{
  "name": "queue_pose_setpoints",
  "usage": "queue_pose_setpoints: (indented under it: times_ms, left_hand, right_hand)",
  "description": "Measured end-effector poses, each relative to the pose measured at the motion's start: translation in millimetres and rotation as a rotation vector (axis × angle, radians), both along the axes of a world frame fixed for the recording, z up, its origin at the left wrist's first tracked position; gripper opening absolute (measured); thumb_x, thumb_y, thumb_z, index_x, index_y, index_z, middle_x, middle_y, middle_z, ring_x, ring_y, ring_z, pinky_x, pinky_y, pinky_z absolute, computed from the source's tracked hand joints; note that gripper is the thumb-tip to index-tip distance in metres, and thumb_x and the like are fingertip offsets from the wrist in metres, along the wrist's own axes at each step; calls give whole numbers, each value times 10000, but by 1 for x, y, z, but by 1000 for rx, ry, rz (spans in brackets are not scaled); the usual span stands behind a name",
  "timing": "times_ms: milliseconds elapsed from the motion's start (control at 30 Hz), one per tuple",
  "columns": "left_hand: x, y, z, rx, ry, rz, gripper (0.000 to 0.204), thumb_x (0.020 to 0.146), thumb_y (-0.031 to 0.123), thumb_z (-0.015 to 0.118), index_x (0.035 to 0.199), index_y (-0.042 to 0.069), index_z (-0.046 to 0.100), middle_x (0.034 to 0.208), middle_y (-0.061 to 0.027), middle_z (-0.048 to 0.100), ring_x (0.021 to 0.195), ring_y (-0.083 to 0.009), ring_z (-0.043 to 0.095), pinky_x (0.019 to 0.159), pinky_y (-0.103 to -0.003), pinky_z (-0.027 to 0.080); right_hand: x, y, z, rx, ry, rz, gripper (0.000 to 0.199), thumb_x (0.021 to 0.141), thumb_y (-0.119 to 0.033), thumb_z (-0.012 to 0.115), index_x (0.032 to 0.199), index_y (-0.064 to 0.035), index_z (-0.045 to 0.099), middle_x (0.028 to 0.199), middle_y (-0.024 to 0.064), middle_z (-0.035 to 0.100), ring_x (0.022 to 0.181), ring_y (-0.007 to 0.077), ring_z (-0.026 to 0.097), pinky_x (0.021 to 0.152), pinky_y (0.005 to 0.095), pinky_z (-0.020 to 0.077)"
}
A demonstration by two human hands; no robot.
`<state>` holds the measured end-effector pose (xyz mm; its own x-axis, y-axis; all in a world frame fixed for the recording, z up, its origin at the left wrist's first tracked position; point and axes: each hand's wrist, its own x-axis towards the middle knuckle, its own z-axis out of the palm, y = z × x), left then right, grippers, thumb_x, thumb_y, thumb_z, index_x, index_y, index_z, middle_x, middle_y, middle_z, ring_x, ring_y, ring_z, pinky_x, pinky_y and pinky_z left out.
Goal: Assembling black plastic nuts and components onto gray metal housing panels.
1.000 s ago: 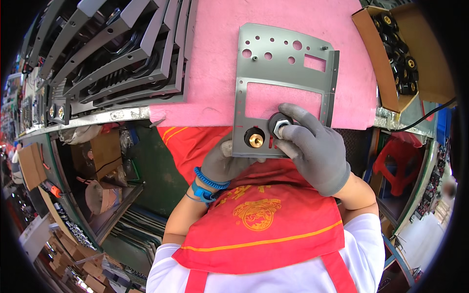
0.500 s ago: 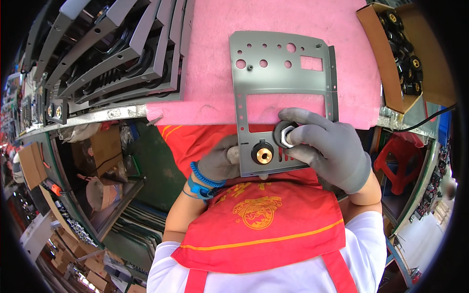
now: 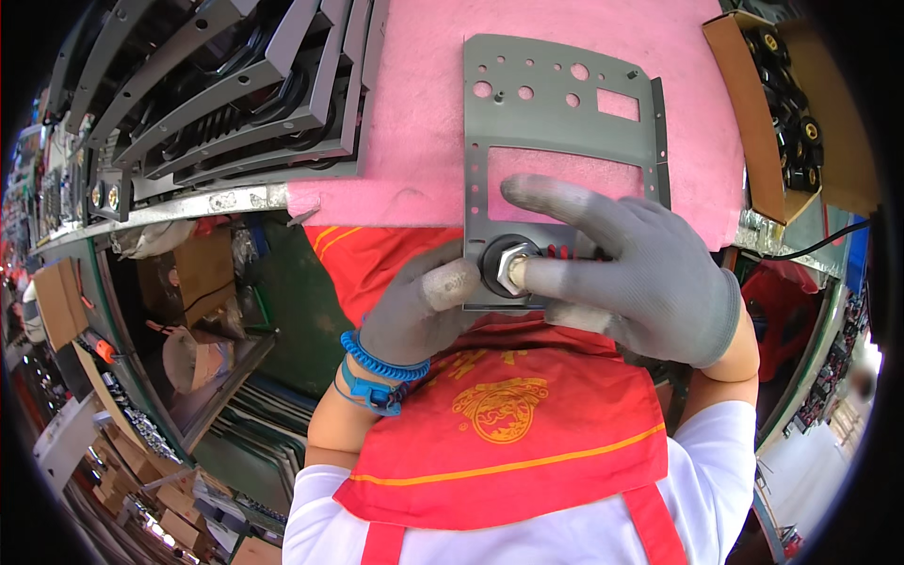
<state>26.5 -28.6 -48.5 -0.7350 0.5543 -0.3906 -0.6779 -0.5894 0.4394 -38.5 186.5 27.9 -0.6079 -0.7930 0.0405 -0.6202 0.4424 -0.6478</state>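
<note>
A grey sheet-metal panel (image 3: 556,124) with round holes and two rectangular cutouts lies partly on the pink foam, its near end out over my lap. Around that panel's near left corner my left hand (image 3: 419,299) is closed, thumb on or beside the top face. My right hand (image 3: 650,278) reaches in from the right, with fingertips on a silver hex nut (image 3: 513,267). Beneath the nut, a black ring (image 3: 492,266) sits over the spot of the brass-centred connector, which is now hidden. Both hands wear grey gloves.
Several grey metal housings (image 3: 254,113) are stacked at the left of the pink foam (image 3: 414,141). At the right stands an open cardboard box (image 3: 753,122) of black connectors with brass centres. A black cable (image 3: 819,247) runs beside the table's right edge.
My right hand has brought the hex nut and black ring left, from beside the brass-centred connector to over it. The panel has shifted slightly away and right; my left thumb has moved nearer the connector.
</note>
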Motion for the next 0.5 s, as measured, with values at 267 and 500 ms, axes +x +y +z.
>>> queue_pose_setpoints:
  times_ms: [267,500]
  left_hand:
    - [-3,1,-4,74,13,-51,666,894,376,620,1332,-98,455,1263,-174,573,1165,-257,581,1013,-394,449]
    - [-2,6,0,120,-9,-16,650,900,364,619,1319,-107,463,1247,-171,581,1152,-247,589,1004,-375,452]
  right_hand:
    - [0,4,-9,-34,378,47,336,685,-213,746,997,-109,676,1085,54,663,924,234,619,829,425,461]
    - [-4,1,-10,-107,275,58,348,661,-238,772,962,-103,661,940,55,633,838,257,600,788,421,460]
